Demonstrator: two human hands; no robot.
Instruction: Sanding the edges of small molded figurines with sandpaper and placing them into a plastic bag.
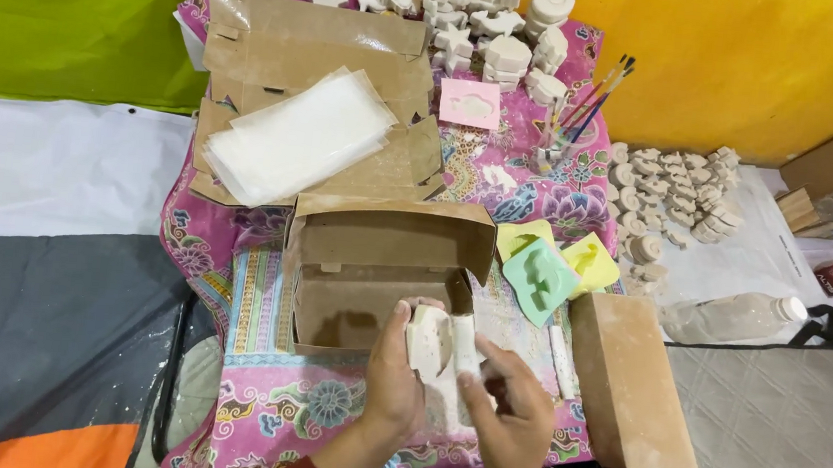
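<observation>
Centrally, at 6 o'clock, the left hand (392, 377) grips a small white plaster cast (429, 343) by its edges; the right hand (512, 408) pinches a white stick-like piece (465, 344) touching the cast. Both sit just before the open cardboard box (373, 270). Likely light, rigid, chalky and brittle; best held by the thick rim.

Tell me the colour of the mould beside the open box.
Mint green mould, seen best in the head view.

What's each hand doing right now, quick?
Left hand: closed on a white plaster figure.
Right hand: fingers on a thin white stick; grip unclear.
</observation>
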